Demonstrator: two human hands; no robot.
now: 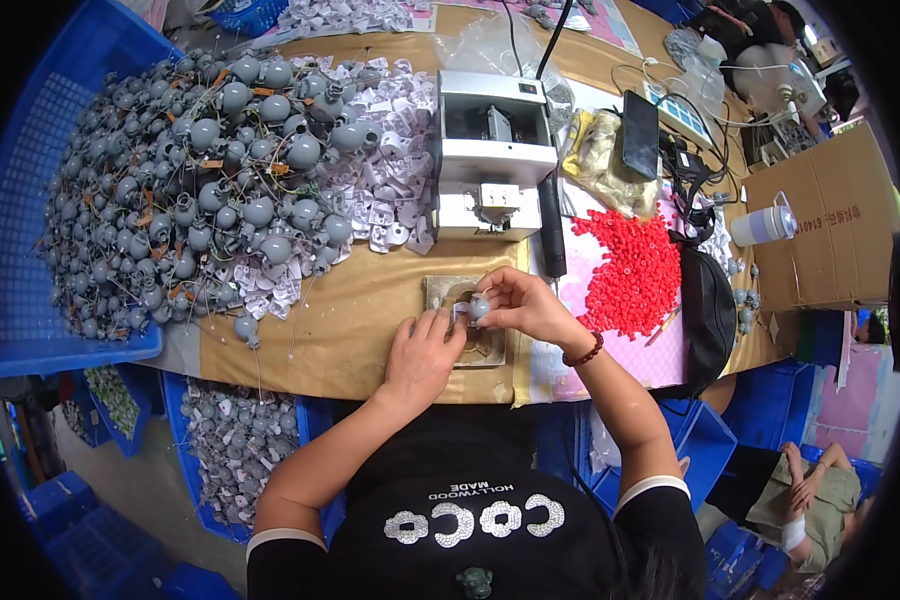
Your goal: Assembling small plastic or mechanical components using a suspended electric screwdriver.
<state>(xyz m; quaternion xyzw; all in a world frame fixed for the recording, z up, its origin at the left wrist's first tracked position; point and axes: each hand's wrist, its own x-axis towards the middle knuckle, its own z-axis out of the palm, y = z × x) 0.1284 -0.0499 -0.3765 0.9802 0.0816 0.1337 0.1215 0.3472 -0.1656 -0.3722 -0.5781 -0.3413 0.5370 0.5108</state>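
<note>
Between thumb and fingers, my right hand (pixel 532 308) pinches a grey ball-shaped plastic part (pixel 478 307). A red beaded bracelet circles that wrist. My left hand (pixel 425 352) is close against it on the left, fingers bent together and fingertips at a small white piece (pixel 460 309) beside the ball. What those left fingers grip is mostly hidden. Both hands are over a squarish metal plate (pixel 490 352) with a round raised middle, lying near the table's front edge.
A large heap of grey ball parts with wires (pixel 200 190) spills from a blue crate (pixel 65 345) at left. White plastic pieces (pixel 385 170) lie beside it. A silver machine (pixel 495 160) stands ahead; red caps (pixel 630 275), a phone (pixel 640 135) and a black bag (pixel 708 320) are right.
</note>
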